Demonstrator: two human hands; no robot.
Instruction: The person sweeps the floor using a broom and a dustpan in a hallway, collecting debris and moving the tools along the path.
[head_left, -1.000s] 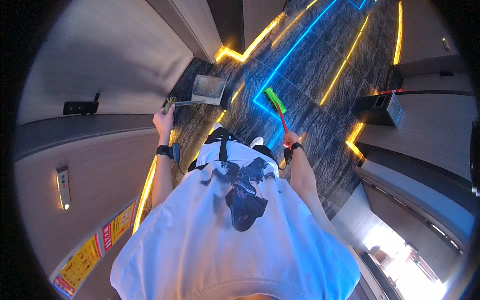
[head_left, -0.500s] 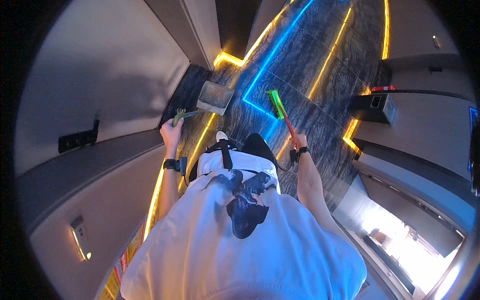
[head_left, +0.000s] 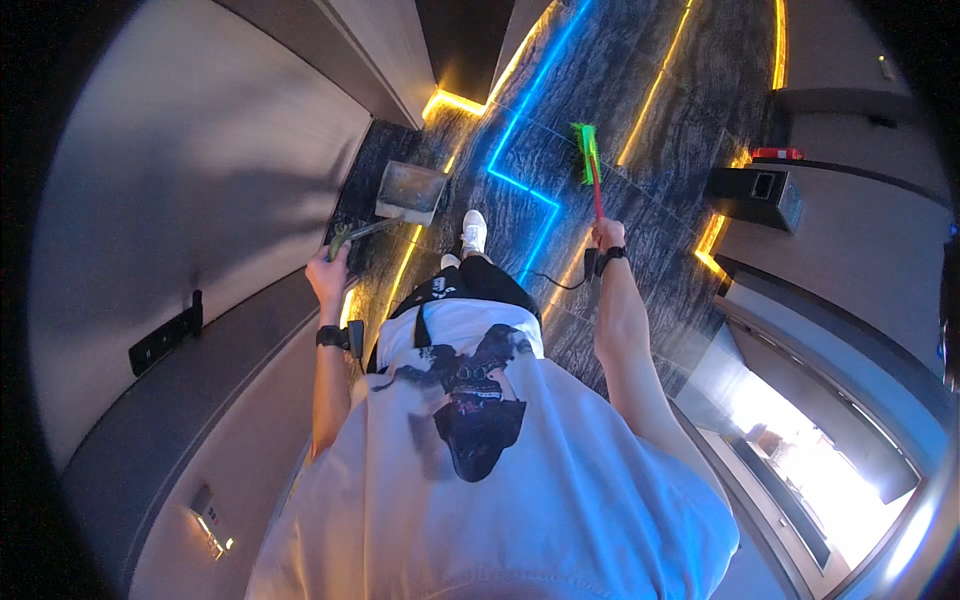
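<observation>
My left hand [head_left: 328,273] is closed round the green handle end of a long-handled dustpan [head_left: 411,193]. Its grey, square pan hangs or rests near the dark floor ahead on the left; whether it touches the floor I cannot tell. My right hand [head_left: 608,235] grips the red stick of a broom [head_left: 587,155] with bright green bristles. The broom head points forward, well to the right of the dustpan, with a blue light line between them. A white shoe [head_left: 474,232] of mine is stepped forward below the two tools.
Yellow and blue light strips [head_left: 525,187] reflect on the dark, wood-patterned floor [head_left: 660,200]. A pale wall [head_left: 230,130] runs close on my left. On the right stands a black box [head_left: 750,198] with a red object [head_left: 777,154] behind it, by another wall.
My right hand has moved forward, bringing the broom head farther ahead and to the right. The dustpan has shifted slightly left in view. One white shoe has come forward.
</observation>
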